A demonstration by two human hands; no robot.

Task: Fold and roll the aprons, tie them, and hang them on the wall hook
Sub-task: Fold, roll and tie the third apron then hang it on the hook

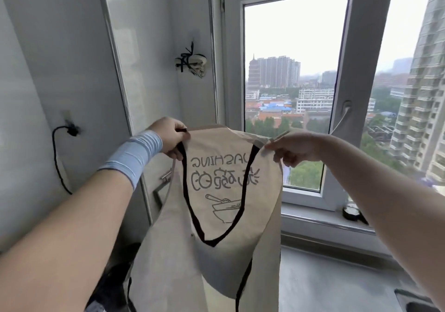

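here's the apron point(216, 217), held up in the middle of the frame. its top edge is stretched level between both hands and the cloth hangs straight down past the bottom edge. so the long axis runs up and down, and the short top edge runs left to right.

the left hand point(168, 138), just above a blue wristband point(134, 155), has its fingers curled and pinches the top left corner, right where the black neck strap point(192, 210) joins. the right hand point(293, 147) pinches the top right corner between thumb and fingers. the strap droops in a long loop down the near side. the print reads backwards from here, so the printed face looks turned away from the person.

neither hand is nearer; each has its own corner. by my reading, a lengthwise fold means bringing the two hands together.

in the upper middle a rolled bundle point(192, 64) tied with dark cord hangs on the wall. it is above the left hand and well apart from it, and the left hand is the closer one to that spot. what looks like a small hook point(68, 128) with a black cord sits at middle left.

at lower right a grey counter point(325, 278) lies under the window sill point(313, 217), the likely place to lay the cloth flat. the window point(231, 70) fills the right half, with city blocks beyond.
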